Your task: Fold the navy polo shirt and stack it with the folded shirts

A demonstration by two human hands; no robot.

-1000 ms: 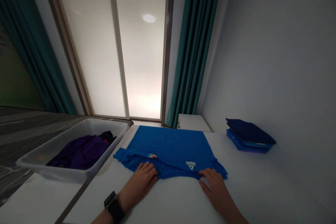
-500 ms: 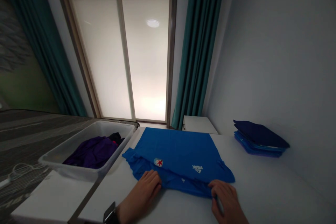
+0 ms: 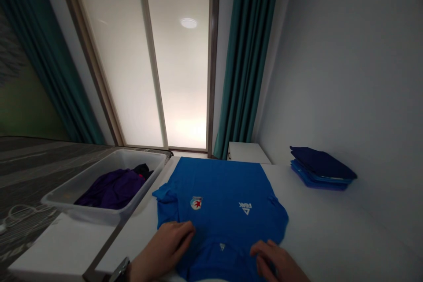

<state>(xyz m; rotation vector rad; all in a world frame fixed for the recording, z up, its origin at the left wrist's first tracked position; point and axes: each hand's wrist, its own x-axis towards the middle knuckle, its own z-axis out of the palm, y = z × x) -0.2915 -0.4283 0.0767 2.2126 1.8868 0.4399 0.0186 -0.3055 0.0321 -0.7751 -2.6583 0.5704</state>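
A blue T-shirt (image 3: 218,189) lies spread on the white tabletop, its collar end toward me. A round crest is printed on one side of its chest and a white PEAK logo on the other; a small white mark shows near the collar. My left hand (image 3: 172,244), with a watch on the wrist, is closed on the shirt's near left part, fingers curled down. At the near right part, my right hand (image 3: 277,260) also has its fingers bent and pinched on the cloth. Part of the shirt's near edge runs close to the bottom of the view.
A translucent plastic bin (image 3: 99,216) holding purple and black clothes stands to the left. Folded dark and bright blue clothes (image 3: 322,167) are stacked at the right, near the wall. Behind the table are a small white cabinet (image 3: 247,152) and a teal curtain (image 3: 247,61).
Both hands have drawn the shirt's near end toward me. Its bunched front has opened out flatter, and more of the chest and collar area shows.
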